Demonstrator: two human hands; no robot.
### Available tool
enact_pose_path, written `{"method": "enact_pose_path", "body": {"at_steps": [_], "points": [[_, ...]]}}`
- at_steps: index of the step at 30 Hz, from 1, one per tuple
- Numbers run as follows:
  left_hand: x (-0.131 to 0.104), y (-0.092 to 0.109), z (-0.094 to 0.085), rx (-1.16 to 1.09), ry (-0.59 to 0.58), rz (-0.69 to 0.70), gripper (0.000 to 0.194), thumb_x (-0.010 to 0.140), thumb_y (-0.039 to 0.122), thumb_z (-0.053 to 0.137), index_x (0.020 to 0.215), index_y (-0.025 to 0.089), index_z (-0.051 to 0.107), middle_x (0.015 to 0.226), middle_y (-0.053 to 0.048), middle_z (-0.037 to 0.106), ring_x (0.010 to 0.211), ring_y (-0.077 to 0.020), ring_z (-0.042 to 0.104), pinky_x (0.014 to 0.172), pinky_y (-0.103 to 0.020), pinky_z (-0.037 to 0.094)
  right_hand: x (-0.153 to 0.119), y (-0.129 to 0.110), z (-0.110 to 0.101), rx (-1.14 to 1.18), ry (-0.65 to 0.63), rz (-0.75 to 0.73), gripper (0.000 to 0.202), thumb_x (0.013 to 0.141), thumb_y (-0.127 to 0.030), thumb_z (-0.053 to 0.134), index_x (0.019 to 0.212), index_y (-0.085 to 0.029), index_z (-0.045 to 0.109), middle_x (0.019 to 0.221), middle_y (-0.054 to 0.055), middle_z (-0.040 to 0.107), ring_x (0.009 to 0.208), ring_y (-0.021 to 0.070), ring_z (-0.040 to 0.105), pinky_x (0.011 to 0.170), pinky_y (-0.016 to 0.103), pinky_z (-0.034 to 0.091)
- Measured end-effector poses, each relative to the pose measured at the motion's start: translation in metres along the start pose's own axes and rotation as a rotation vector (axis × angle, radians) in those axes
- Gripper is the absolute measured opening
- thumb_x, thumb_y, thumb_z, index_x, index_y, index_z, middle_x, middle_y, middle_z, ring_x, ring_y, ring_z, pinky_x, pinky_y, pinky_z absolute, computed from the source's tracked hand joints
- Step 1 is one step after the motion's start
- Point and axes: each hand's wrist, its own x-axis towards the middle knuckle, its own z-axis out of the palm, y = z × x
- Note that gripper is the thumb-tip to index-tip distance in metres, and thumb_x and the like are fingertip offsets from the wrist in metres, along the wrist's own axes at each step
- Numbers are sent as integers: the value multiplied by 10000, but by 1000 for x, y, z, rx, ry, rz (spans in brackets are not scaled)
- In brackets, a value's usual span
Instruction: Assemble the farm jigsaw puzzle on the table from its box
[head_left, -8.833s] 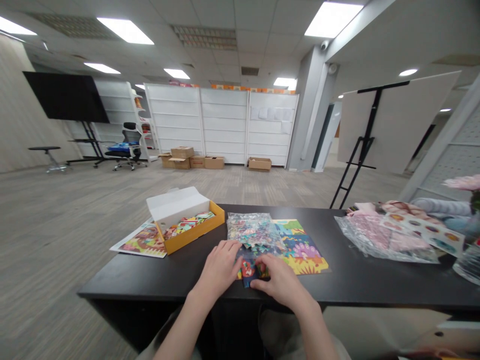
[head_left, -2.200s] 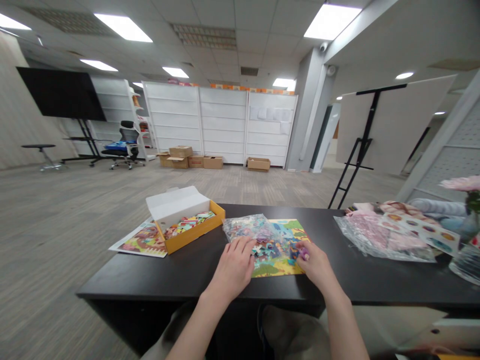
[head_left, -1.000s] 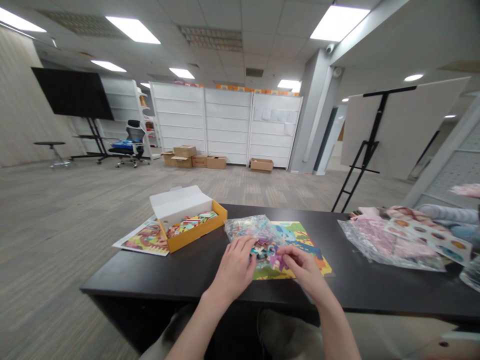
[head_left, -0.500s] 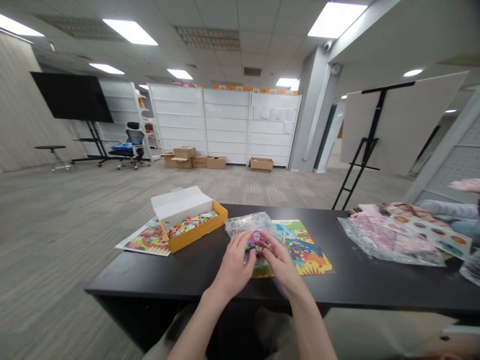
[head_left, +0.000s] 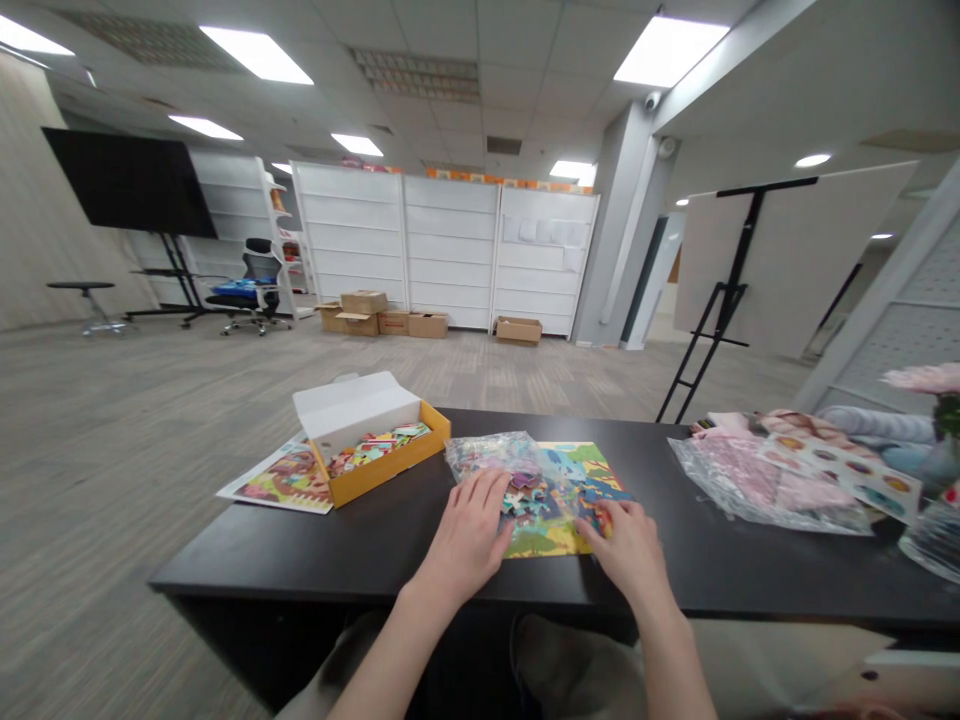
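A colourful picture sheet (head_left: 551,541) with animals lies on the black table in front of me. On its left part rests a clear plastic bag (head_left: 480,452), with several loose jigsaw pieces (head_left: 523,500) at its near side, one of them purple. My left hand (head_left: 466,530) lies over the left edge of these pieces, fingers stretched and thumb apart. My right hand (head_left: 632,550) is at the sheet's right side, thumb and fingers spread around an orange printed patch; its fingertips touch the sheet. Neither hand visibly grips a piece.
An open yellow box (head_left: 390,470) with several puzzle pieces inside stands at the left, partly over another picture sheet (head_left: 281,480). Pink items in a clear bag (head_left: 780,480) lie on the right of the black table (head_left: 360,555). Cardboard boxes (head_left: 427,325) stand on the floor beyond.
My hands were close together around a purple piece above the sheet. They have moved apart, the right hand to the right, and the loose pieces now show between them.
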Motion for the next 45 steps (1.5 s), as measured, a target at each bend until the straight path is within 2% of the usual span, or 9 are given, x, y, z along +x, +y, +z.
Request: {"method": "enact_pose_path", "body": {"at_steps": [16, 20, 23, 29, 33, 38, 41, 44, 45], "points": [[-4, -8, -1, 63, 4, -60, 661, 854, 200, 626, 1470, 211, 388, 1474, -129, 503, 1376, -301, 434, 1122, -482, 385, -1, 9, -2, 46, -83, -30, 300, 757, -477, 662, 842, -189, 654, 965, 147, 664, 913, 310, 667, 800, 394, 501], [-3, -7, -2, 57, 17, -71, 634, 870, 211, 615, 1466, 214, 399, 1464, -128, 514, 1367, -302, 443, 1115, -486, 390, 4, 18, -3, 243, -85, 35, 329, 685, -474, 677, 869, -225, 566, 880, 86, 681, 800, 278, 676, 720, 372, 503], [-3, -6, -2, 45, 25, -72, 602, 882, 215, 596, 1456, 212, 415, 1451, -128, 527, 1359, -302, 449, 1113, -485, 393, 8, 19, -9, 476, -73, 65, 317, 734, -494, 621, 903, -241, 534, 775, 39, 682, 679, 240, 663, 658, 352, 499], [-2, -4, -1, -8, 68, -62, 550, 907, 196, 536, 1446, 190, 427, 1433, -133, 542, 1366, -294, 451, 1106, -474, 411, 0, -22, -14, 937, -178, -108, 327, 849, -550, 617, 903, -233, 558, 711, 7, 609, 590, 169, 566, 577, 294, 470], [0, -3, 1, -39, 108, -52, 541, 906, 165, 504, 1442, 190, 434, 1424, -137, 546, 1374, -292, 451, 1117, -478, 404, -7, -64, 0, 980, -358, -196, 308, 860, -507, 639, 901, -202, 647, 777, 20, 647, 583, 139, 546, 544, 266, 455], [-1, -3, 0, -37, 112, -29, 530, 905, 147, 490, 1433, 172, 445, 1415, -143, 552, 1369, -289, 457, 1117, -477, 409, -2, -96, 7, 1052, -440, -306, 421, 873, -409, 619, 1252, -227, 637, 1107, 77, 708, 827, 176, 682, 737, 308, 565], [-2, -3, -2, -18, 108, -16, 533, 907, 144, 487, 1437, 171, 445, 1414, -144, 553, 1366, -289, 460, 1122, -479, 406, 3, -86, -1, 982, -388, -333, 472, 857, -406, 634, 1300, -243, 633, 1272, 107, 670, 911, 201, 696, 725, 309, 566], [-3, -3, -4, 3, 93, -12, 535, 910, 154, 488, 1444, 171, 445, 1412, -145, 557, 1369, -295, 457, 1122, -480, 407, 16, -51, -11, 811, -240, -213, 367, 873, -480, 577, 1043, -200, 743, 951, 97, 757, 740, 214, 678, 674, 325, 541], [-3, -3, -5, 9, 90, -12, 535, 912, 156, 486, 1445, 172, 447, 1412, -146, 558, 1369, -297, 457, 1120, -482, 408, 22, -36, -14, 733, -112, -143, 369, 868, -494, 563, 983, -196, 748, 905, 99, 756, 744, 228, 674, 697, 340, 539]]}}
